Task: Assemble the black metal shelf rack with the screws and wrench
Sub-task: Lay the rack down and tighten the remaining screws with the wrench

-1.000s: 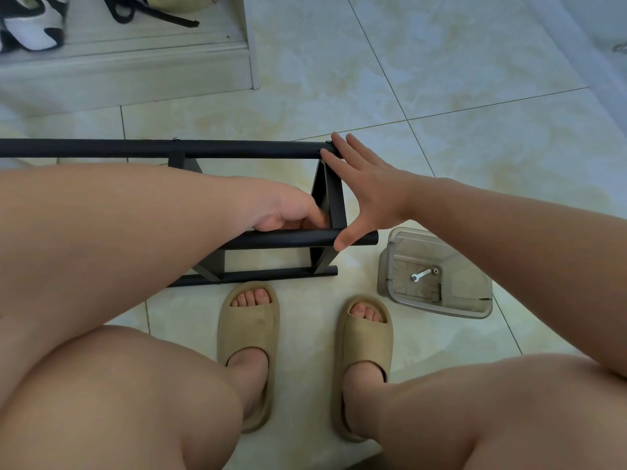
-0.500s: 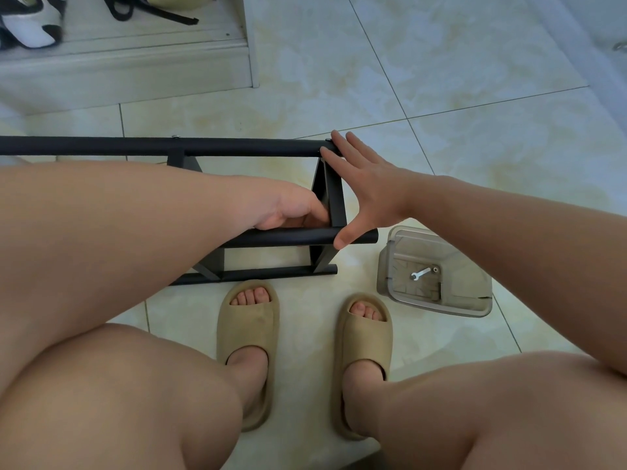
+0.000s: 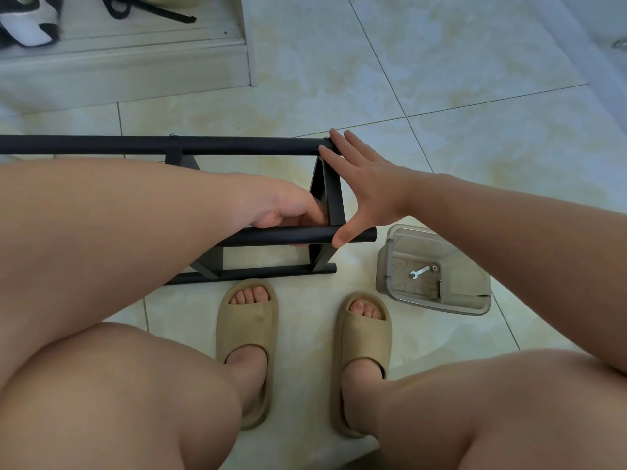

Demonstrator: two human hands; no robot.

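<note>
**Both hands on the rack's right end**

The black metal rack (image 3: pixel 258 272) lies on the tiled floor (image 3: pixel 441 69) in front of the person's slippers (image 3: pixel 247 320). The left hand (image 3: pixel 288 208) is curled around the near tube (image 3: pixel 302 235) where it meets the end frame (image 3: pixel 334 198). The right hand (image 3: pixel 366 191) is spread wide, with straight fingers on the tip of the far tube (image 3: pixel 237 145) and the thumb pressing the near tube. The wrench (image 3: pixel 419 272) lies inside a clear plastic container (image 3: pixel 475 301) on the floor, just right of the rack.
</note>
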